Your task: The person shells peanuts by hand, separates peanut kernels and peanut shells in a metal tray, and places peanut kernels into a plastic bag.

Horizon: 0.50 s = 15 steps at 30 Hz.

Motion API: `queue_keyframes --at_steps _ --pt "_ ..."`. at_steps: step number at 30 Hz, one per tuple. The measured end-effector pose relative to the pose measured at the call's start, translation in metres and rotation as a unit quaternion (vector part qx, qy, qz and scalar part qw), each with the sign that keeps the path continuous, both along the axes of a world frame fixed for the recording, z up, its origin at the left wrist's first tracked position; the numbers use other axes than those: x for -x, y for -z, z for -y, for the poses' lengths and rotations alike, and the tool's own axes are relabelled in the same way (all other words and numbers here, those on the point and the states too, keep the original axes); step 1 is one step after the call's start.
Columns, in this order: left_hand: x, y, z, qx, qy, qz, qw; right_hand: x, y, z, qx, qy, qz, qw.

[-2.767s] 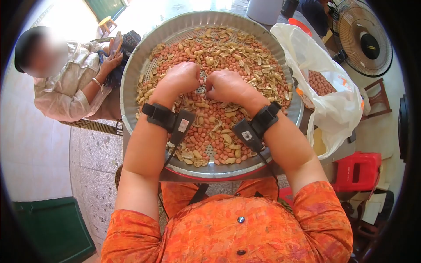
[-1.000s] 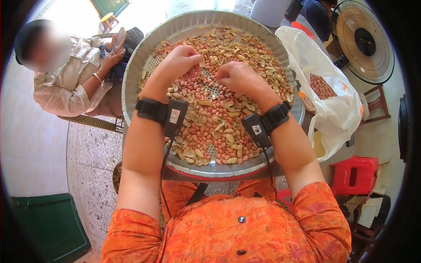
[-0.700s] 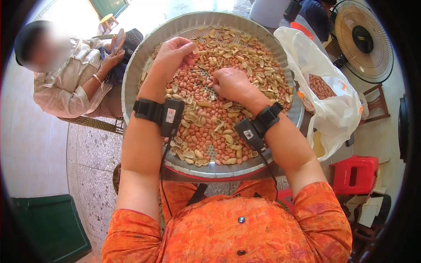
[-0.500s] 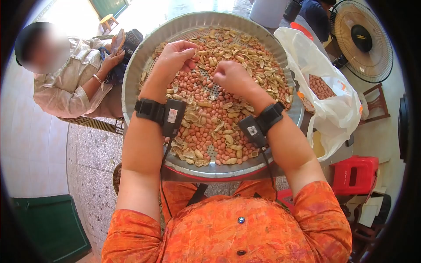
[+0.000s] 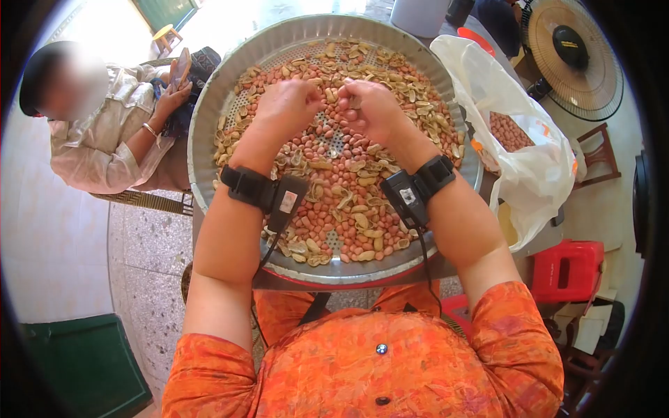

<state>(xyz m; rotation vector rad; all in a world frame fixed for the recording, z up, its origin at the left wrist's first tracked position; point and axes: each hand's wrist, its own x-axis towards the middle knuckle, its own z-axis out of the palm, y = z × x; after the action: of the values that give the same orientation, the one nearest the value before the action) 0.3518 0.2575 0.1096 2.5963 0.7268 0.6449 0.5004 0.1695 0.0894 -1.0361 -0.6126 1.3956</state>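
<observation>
A large round metal tray (image 5: 209, 164) with a perforated bottom holds pinkish shelled peanuts (image 5: 317, 221) and many tan peanut shells (image 5: 418, 97). Over the tray's far middle, my left hand (image 5: 287, 106) has its fingers pinched together; what they hold is hidden. Close by on the right, my right hand (image 5: 373, 110) faces it with thumb and fingers curled inward, and its grip is also too small to make out. The two hands are a small gap apart, just above the peanuts. Each wrist carries a black strapped device.
A white plastic bag (image 5: 533, 177) with more shelled peanuts (image 5: 510, 132) stands right of the tray. Beyond it are a fan (image 5: 573, 59) and a red plastic stool (image 5: 568, 270). At the left a seated person (image 5: 104, 139) holds a phone (image 5: 181, 67). Another person is partly visible at top right.
My left hand has moved slightly down and right, its fingers turned inward. My right hand has shifted up and right and turned, its fingers now showing.
</observation>
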Motion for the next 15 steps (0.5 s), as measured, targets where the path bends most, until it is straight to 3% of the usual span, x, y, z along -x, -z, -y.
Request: queue_keyframes --at_steps 1,2,4,8,10,11,13,15 --pt "0.001 0.004 -0.001 0.013 -0.026 -0.121 0.992 0.0 -0.004 0.001 0.008 0.04 0.166 0.985" --pt "-0.001 0.009 -0.001 0.013 -0.026 -0.122 0.992 0.0 -0.005 0.003 0.008 0.039 0.165 0.985" --pt "-0.004 0.019 -0.001 -0.018 -0.034 -0.175 0.984 0.0 -0.006 0.006 -0.014 0.015 0.304 0.953" --pt "-0.001 0.017 -0.007 -0.02 -0.04 -0.16 0.986 -0.002 -0.01 0.011 -0.008 -0.046 0.394 0.918" --pt "0.003 0.012 -0.012 0.059 -0.098 -0.094 0.989 0.004 -0.012 0.013 0.045 -0.055 0.57 0.819" --pt "0.003 0.014 -0.014 0.057 -0.099 -0.095 0.989 0.006 -0.012 0.014 0.044 -0.055 0.569 0.819" --pt "-0.001 0.02 -0.014 0.115 -0.029 -0.032 0.992 0.008 -0.011 0.015 0.024 -0.052 0.676 0.735" --pt "-0.009 0.022 -0.004 0.075 -0.005 -0.025 0.997 0.007 -0.001 0.011 0.018 -0.055 0.7 0.712"
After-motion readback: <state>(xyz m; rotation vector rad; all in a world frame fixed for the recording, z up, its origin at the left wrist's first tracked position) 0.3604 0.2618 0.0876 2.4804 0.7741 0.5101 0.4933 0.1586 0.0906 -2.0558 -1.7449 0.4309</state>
